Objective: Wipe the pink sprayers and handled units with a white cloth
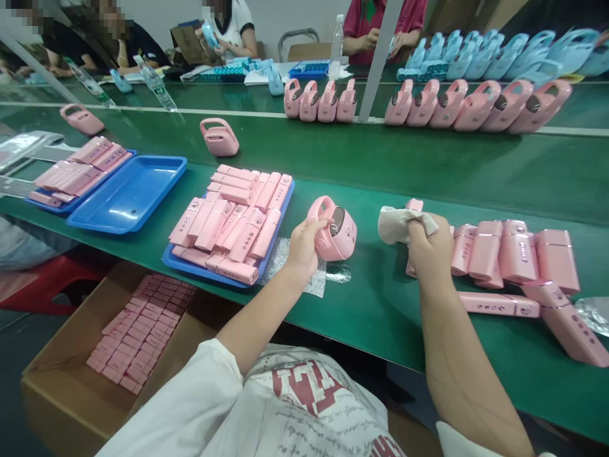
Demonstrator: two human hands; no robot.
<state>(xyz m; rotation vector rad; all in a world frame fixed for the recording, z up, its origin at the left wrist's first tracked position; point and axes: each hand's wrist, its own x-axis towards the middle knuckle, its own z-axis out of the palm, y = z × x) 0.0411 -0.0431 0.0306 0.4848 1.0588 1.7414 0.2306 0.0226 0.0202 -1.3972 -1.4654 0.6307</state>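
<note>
My left hand [304, 244] is closed round a pink handled device [333, 231] and holds it just above the green table [380, 171]. My right hand [428, 251] grips a beige cloth [397, 223] and presses against a pink oblong part [415, 205] at the left end of a row of pink oblong parts [514, 251]. A clear plastic wrapper [314, 273] lies under my left hand.
A blue tray [188, 260] heaped with pink oblong parts sits left of my hands; an empty blue tray [128, 193] and another loaded one lie further left. Pink and blue devices line the far side. A cardboard box [85, 381] of pink parts stands below. Other people work across the table.
</note>
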